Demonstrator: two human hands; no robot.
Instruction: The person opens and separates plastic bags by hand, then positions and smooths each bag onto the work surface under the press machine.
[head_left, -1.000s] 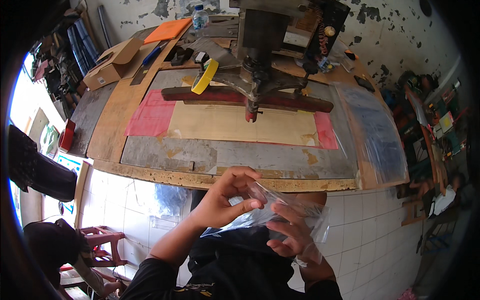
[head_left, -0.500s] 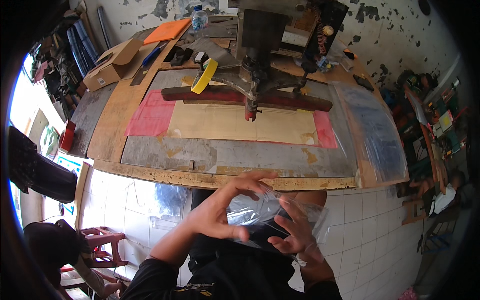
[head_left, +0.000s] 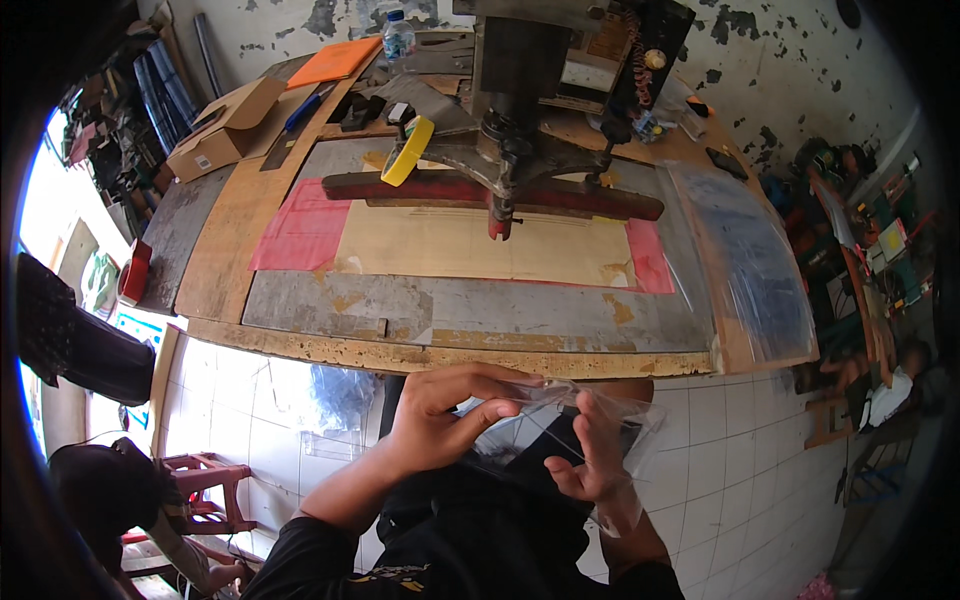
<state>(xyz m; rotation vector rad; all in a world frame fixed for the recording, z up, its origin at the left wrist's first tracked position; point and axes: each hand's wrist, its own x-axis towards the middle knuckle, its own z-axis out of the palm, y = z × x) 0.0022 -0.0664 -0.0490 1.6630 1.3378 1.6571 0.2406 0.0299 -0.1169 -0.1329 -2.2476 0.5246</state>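
Observation:
Over my lap, just in front of the table's front edge, I have a clear plastic sheet (head_left: pixel 530 428), creased and shiny. My left hand (head_left: pixel 440 415) grips its upper left part, with the thumb below and the fingers bent over the top. On the other side my right hand (head_left: pixel 597 455) stands with fingers stretched up and the thumb apart, touching the plastic without closing on it. Part of the plastic drapes over the right wrist.
A press head with a red-edged bar (head_left: pixel 590 200) hangs above a tan board (head_left: pixel 480 245) on the table. Yellow tape (head_left: pixel 408 152) leans on the bar. Clear sheets (head_left: pixel 750 270) lie at right, a cardboard box (head_left: pixel 225 130) at left. Another person (head_left: pixel 110 500) sits lower left.
My left hand has gone from spread fingers to a grip on the plastic. My right hand has straightened its fingers upward, and the sheet has shifted between them.

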